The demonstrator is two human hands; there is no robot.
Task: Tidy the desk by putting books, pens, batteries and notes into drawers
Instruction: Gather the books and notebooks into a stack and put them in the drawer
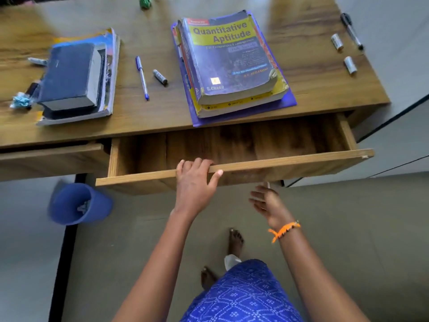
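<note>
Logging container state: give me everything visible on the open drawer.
The drawer is wood-grain, matching the desk, with paler side walls and top edge. It is pulled out under the desk's right half, beside a shut drawer. Its visible inside holds nothing. The left hand has its grip on the front panel's top edge; the right hand hangs open just below the front, apparently not touching.

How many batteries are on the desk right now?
4, maybe more hidden by books: two near the right edge, beside the black marker; one beside the blue pen; one left of the left book stack.
</note>
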